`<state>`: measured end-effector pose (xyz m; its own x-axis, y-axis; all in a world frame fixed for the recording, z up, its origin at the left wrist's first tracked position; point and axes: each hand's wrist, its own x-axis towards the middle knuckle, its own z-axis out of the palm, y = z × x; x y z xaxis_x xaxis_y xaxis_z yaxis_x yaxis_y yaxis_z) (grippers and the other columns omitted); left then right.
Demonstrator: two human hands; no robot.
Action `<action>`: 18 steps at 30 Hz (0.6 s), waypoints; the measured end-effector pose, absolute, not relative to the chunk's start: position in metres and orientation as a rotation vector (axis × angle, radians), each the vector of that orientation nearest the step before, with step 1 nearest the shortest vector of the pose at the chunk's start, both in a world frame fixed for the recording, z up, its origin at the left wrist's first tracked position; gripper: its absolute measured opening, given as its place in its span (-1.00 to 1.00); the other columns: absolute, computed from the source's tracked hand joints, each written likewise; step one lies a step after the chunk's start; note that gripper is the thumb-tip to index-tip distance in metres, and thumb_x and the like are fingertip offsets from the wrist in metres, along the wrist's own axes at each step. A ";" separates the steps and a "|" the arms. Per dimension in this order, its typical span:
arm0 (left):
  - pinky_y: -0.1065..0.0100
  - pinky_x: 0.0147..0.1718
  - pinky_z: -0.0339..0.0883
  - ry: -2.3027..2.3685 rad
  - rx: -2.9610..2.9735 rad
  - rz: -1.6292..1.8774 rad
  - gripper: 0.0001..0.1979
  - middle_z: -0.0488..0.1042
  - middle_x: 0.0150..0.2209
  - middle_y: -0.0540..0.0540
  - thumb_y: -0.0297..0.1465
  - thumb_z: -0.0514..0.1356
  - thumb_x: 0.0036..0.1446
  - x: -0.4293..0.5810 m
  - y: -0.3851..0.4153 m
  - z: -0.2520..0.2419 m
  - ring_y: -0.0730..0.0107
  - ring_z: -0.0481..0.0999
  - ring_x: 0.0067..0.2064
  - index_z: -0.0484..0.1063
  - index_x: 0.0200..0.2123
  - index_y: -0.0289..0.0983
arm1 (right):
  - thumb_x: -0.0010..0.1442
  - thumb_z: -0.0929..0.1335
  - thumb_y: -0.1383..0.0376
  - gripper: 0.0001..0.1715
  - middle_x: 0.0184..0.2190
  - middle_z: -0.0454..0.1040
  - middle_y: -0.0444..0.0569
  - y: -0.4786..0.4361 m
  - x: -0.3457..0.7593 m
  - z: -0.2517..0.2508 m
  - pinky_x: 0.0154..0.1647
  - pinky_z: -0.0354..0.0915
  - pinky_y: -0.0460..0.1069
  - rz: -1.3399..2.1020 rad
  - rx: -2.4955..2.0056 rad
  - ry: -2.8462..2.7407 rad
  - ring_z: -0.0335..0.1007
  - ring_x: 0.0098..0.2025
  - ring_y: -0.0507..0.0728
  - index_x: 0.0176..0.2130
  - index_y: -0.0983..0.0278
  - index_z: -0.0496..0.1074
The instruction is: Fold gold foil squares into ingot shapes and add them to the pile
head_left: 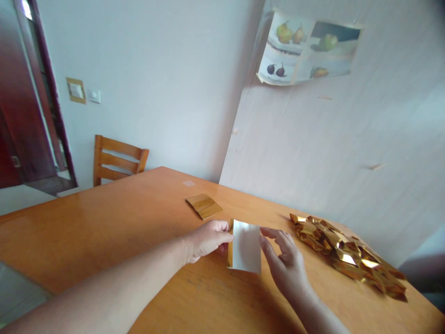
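Observation:
A sheet of gold foil paper (246, 246) is held up over the table, its white side facing me and a narrow gold strip showing along its left edge. My left hand (210, 239) pinches that left edge, thumb in front and the other fingers partly hidden behind. At the right edge, my right hand (285, 257) has its thumb and forefinger closed on the paper near the upper corner. Just beyond my left hand a small stack of gold paper (204, 206) lies flat. Several folded, shiny gold paper pieces (347, 255) are heaped to the right.
The wooden table (104, 227) runs up to the wall and a leaning pale board (313, 153). Fruit pictures (309, 51) hang on the board. A wooden chair (120, 160) stands behind the table's far left side. A dark red door (28, 111) is at far left.

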<state>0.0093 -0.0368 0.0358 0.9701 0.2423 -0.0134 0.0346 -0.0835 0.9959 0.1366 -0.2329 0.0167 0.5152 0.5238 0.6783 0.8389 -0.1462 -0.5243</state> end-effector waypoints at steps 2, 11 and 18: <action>0.37 -0.37 0.14 0.224 1.699 0.150 -0.86 0.42 -0.46 0.05 -0.31 0.23 0.02 0.007 -0.035 0.038 0.43 0.33 -0.41 0.38 -0.41 -0.27 | 0.31 0.34 0.09 -0.70 -0.11 0.57 0.04 -0.232 0.137 0.016 -0.02 0.31 0.17 -0.326 -1.810 -1.034 0.42 -0.04 0.25 -0.08 0.18 0.52; 0.37 -0.51 -0.10 0.146 1.774 -0.001 -0.73 0.17 -0.59 0.13 -0.22 0.26 0.00 -0.003 -0.041 0.052 0.50 0.09 -0.52 0.29 -0.53 -0.25 | 0.25 0.35 -0.10 -0.49 -0.14 0.58 0.04 -0.230 0.128 0.026 -0.13 0.31 0.07 0.350 -1.653 -0.851 0.45 -0.12 0.24 -0.06 0.22 0.54; 0.39 -0.54 -0.06 0.122 1.775 -0.099 -0.81 0.21 -0.60 0.12 -0.28 0.24 -0.04 -0.004 -0.046 0.049 0.51 0.12 -0.55 0.35 -0.53 -0.25 | 0.18 0.40 -0.11 -0.52 -0.48 0.45 -0.11 -0.227 0.113 0.031 -0.43 0.15 -0.05 0.669 -1.528 -0.850 0.25 -0.46 0.06 -0.36 0.26 0.47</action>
<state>-0.0043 -0.0457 0.0493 0.9906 0.0288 -0.1338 0.1369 -0.2042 0.9693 0.1127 -0.2272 0.0306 0.5671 0.8218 0.0549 0.1393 -0.0299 -0.9898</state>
